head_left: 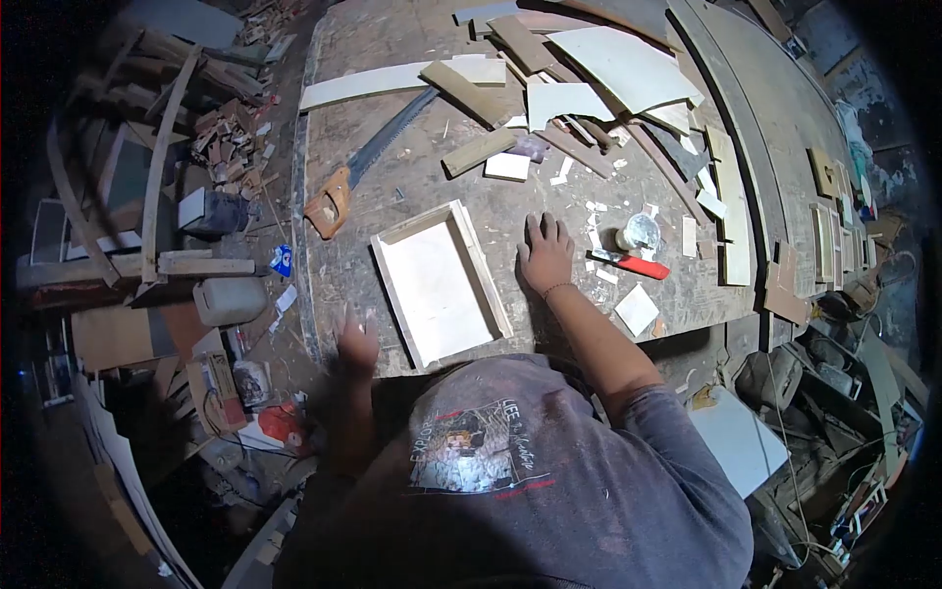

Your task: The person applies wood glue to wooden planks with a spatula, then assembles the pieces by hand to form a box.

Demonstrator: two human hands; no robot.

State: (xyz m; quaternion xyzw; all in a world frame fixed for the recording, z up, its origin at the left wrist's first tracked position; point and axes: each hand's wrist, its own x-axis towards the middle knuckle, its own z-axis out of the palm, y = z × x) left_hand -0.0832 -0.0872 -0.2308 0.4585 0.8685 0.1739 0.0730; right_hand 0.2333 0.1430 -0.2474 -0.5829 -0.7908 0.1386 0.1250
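Observation:
A shallow white wooden tray (pixel 392 294) lies on the workbench (pixel 412 187) in front of me, between my hands. My right hand (pixel 546 253) rests flat on the bench just right of the tray, fingers spread, holding nothing. My left hand (pixel 357 339) is at the bench's near edge, left of the tray's near corner; it is blurred and seems empty. A red-handled tool (pixel 631 263) and a small round container (pixel 640 233) lie just right of my right hand.
A handsaw (pixel 365 165) lies at the bench's left side. Boards, offcuts and white panel pieces (pixel 618 69) cover the far bench. Small white chips lie near the container. Scrap wood, a canister (pixel 229 300) and clutter fill the floor at left.

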